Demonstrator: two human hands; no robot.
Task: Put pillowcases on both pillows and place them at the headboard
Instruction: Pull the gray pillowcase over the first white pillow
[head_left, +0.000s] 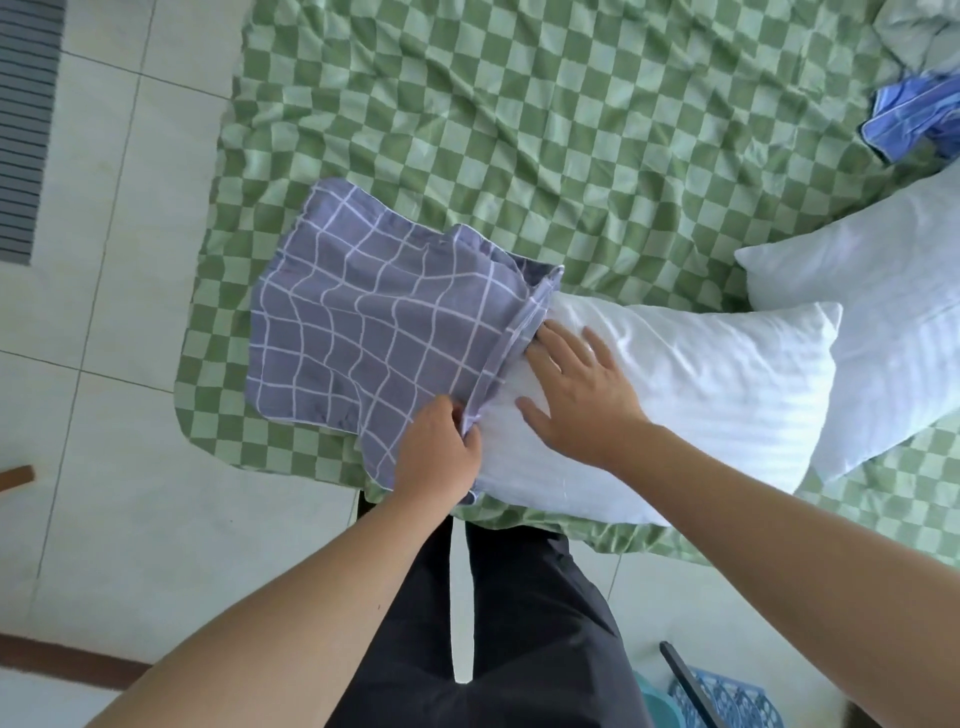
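Note:
A white pillow (701, 395) lies across the near edge of the bed, its left end just inside the mouth of a purple-grey checked pillowcase (363, 322). My left hand (441, 457) pinches the near hem of the pillowcase opening. My right hand (576, 384) lies flat with spread fingers on the pillow, right at the opening. A second bare white pillow (883, 312) lies behind it on the right.
The bed is covered by a green checked sheet (519, 130). A blue cloth (914, 119) is bunched at the far right, with pale bedding (914, 31) above it. Tiled floor (104, 415) lies to the left. A blue basket (727, 699) stands by my legs.

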